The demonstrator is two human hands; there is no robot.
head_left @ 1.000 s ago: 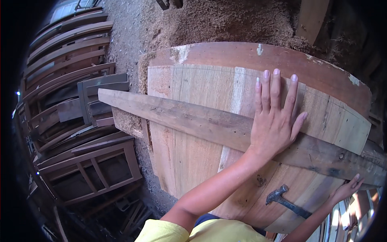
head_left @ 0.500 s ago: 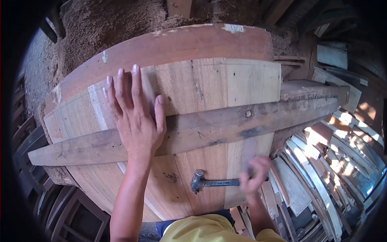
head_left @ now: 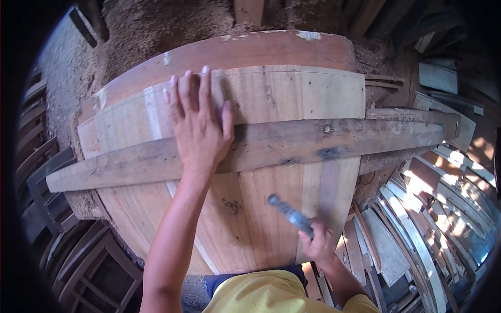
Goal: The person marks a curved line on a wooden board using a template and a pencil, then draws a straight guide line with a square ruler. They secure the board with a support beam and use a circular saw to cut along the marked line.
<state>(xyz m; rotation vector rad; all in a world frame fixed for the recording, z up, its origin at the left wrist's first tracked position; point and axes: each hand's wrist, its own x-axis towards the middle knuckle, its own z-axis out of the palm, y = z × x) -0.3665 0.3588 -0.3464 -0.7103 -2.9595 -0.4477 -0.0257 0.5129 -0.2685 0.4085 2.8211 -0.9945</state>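
My left hand [head_left: 201, 125] lies flat with fingers spread, pressing across a long dark plank [head_left: 292, 143] and onto the pale panel of joined boards [head_left: 271, 94] beyond it. The plank lies crosswise over the panel and runs past it on both sides. In my right hand [head_left: 319, 242] is a hammer [head_left: 292, 216], gripped by its handle and tilted, its head up and to the left over the near half of the panel. Motion blurs the hammer's head. Beneath the panel's far edge shows a wider reddish board [head_left: 255, 52] with a curved rim.
Stacked wood strips and offcuts [head_left: 417, 229] lie to the right, partly sunlit. Dark wooden frames [head_left: 99, 271] stand at the lower left. Sawdust [head_left: 162, 26] covers the ground at the far side. The panel's near edge meets my yellow shirt [head_left: 261, 295].
My right hand has turned the hammer from lying level to slanting up, its head now farther from me. The left hand stays on the plank. The whole view has shifted slightly.
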